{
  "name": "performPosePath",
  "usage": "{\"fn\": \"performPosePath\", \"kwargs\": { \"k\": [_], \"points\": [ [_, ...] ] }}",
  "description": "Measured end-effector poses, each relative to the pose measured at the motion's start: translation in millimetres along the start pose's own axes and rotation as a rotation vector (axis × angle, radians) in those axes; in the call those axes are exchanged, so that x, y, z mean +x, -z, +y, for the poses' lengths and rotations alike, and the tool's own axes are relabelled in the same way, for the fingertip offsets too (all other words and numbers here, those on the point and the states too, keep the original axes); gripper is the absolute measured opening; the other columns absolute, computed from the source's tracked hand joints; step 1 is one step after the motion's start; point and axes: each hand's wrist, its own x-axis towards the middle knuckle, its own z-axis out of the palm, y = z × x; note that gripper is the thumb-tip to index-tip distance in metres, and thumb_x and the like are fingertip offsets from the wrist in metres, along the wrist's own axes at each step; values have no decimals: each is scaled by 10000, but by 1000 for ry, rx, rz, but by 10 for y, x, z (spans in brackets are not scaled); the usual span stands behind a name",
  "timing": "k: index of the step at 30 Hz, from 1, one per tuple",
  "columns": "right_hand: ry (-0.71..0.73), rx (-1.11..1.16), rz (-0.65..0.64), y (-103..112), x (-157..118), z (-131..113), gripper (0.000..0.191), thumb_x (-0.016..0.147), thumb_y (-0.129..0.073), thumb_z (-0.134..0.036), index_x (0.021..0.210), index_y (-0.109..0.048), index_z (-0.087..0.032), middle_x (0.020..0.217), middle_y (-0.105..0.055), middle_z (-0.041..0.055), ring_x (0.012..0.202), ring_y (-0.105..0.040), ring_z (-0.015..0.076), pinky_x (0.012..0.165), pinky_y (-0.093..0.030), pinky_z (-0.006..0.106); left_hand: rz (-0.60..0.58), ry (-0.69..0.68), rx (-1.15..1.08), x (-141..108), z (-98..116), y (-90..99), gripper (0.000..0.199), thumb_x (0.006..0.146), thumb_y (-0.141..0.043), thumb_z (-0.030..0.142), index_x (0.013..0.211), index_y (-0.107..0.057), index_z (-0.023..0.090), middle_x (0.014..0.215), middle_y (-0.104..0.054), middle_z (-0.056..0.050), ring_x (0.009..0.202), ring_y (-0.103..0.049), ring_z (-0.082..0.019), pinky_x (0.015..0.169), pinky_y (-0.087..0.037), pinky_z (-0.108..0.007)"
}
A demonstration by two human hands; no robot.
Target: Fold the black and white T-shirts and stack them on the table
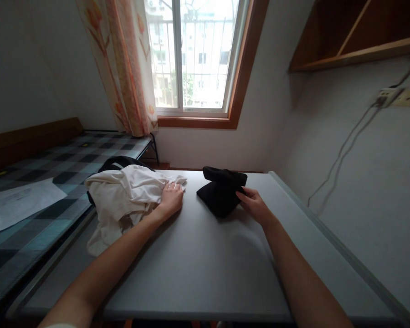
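A heap of crumpled white and cream clothing lies on the left side of the white table. My left hand rests at its right end, the fingers curled over the white cloth. Behind the heap, part of a black piece of clothing shows. Toward the back middle of the table is a folded black cloth, its upper fold raised above the lower part. My right hand pinches its right edge between thumb and fingers. What garment the black cloth is, I cannot tell.
Left of the table is a bed with a checked cover, and printed paper sheets lie on it. A window with a floral curtain is ahead. On the right wall are a wooden shelf and a socket with a hanging cable.
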Motion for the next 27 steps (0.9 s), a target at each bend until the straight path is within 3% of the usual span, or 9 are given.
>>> {"fn": "performPosePath", "kwargs": {
  "k": [3,7,9,12,15,18,23,25,27],
  "points": [
    [-4,270,96,-55,-8,-67,349,627,-838,-396,891,-732,-193,773,-723,2,704,-675,162,649,-557,286,26,-19,-65,7,40,73,447,870,-482,218,1303,-574,152,1297,-603,-175,1214,-523,-342,1076,-295,-532],
    [51,456,410,186,93,-143,195,725,-733,-278,891,-697,-182,841,-733,13,766,-698,160,667,-587,252,-12,-320,-206,4,101,141,667,830,-547,177,1471,-374,237,1524,-398,-94,1387,-356,-308,1112,-300,-472],
    [70,502,586,366,142,-156,126,754,-651,-220,863,-684,-167,814,-722,4,735,-692,144,634,-586,226,-45,-442,-257,-14,166,119,630,846,-565,212,1453,-398,245,1510,-420,-78,1397,-340,-304,1108,-317,-464],
    [99,509,768,545,175,-128,102,746,-596,-173,822,-663,-163,758,-698,-22,675,-671,115,578,-566,185,-6,-473,-282,-52,323,59,432,912,-533,295,1335,-514,214,1362,-555,-91,1288,-467,-276,1077,-359,-445],
    [105,515,760,558,172,-77,109,736,-622,-175,838,-659,-167,796,-706,-20,709,-674,106,617,-566,173,14,-430,-204,-72,471,62,241,937,-479,242,1130,-611,183,1127,-637,-98,1062,-590,-241,961,-438,-400],
    [143,537,642,498,161,-52,151,734,-674,-202,882,-666,-173,889,-725,2,822,-687,118,734,-575,200,15,-291,-106,-56,487,178,200,890,-468,128,1019,-615,168,994,-633,-101,921,-610,-241,812,-470,-366],
    [180,507,469,472,153,-69,163,713,-714,-246,855,-652,-195,889,-718,8,906,-677,145,819,-573,256,210,76,-121,48,159,503,169,891,-447,129,975,-589,162,970,-607,-107,843,-603,-227,673,-429,-317],
    [99,464,469,503,160,-63,133,697,-688,-232,811,-634,-190,817,-694,0,824,-666,139,748,-584,252,233,66,-248,107,-15,600,97,894,-493,197,897,-589,179,909,-607,-70,781,-588,-194,643,-408,-289],
    [-15,360,576,558,173,-36,86,679,-650,-214,743,-601,-186,697,-634,-25,691,-622,124,627,-581,240,159,-14,-486,168,-156,650,153,846,-594,299,747,-563,187,745,-583,-9,663,-545,-150,593,-384,-254]
  ]
}}
